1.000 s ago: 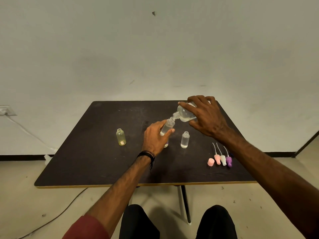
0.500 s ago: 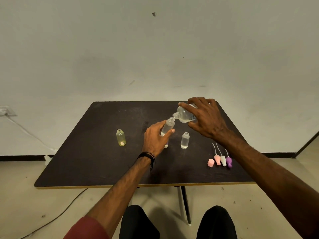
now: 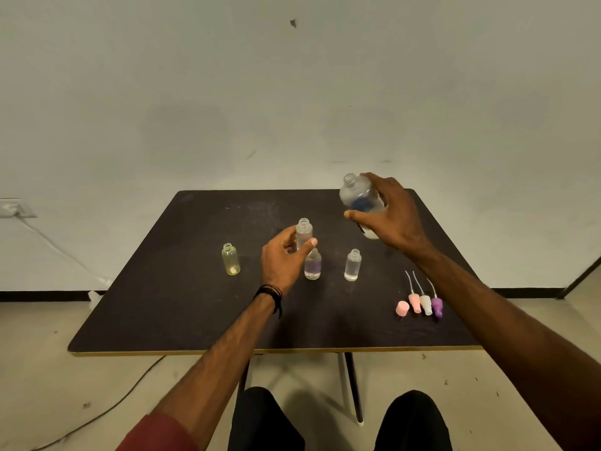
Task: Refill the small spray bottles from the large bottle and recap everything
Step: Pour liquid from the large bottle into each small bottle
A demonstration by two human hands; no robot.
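Note:
My right hand (image 3: 395, 216) grips the large clear bottle (image 3: 359, 196), uncapped, nearly upright above the table's far right. My left hand (image 3: 283, 258) holds a small clear bottle (image 3: 304, 232) upright, lifted a little over the table. Just below it, a small purple-tinted bottle (image 3: 313, 265) stands on the dark table (image 3: 169, 304). To its right is another small clear bottle (image 3: 352, 265), and a small yellowish bottle (image 3: 230, 259) stands to the left. All the small bottles are open-necked.
Near my right forearm lie a pink cap (image 3: 402, 308) and three spray heads with tubes: pink (image 3: 415, 302), white (image 3: 425, 304), purple (image 3: 436, 306). A cable (image 3: 58, 252) runs from a wall socket down to the floor on the left.
The large bottle was tipped with its mouth at the small bottle's neck; now my right hand has swung it upright and away to the right. The left hand's bottle stands clear of it.

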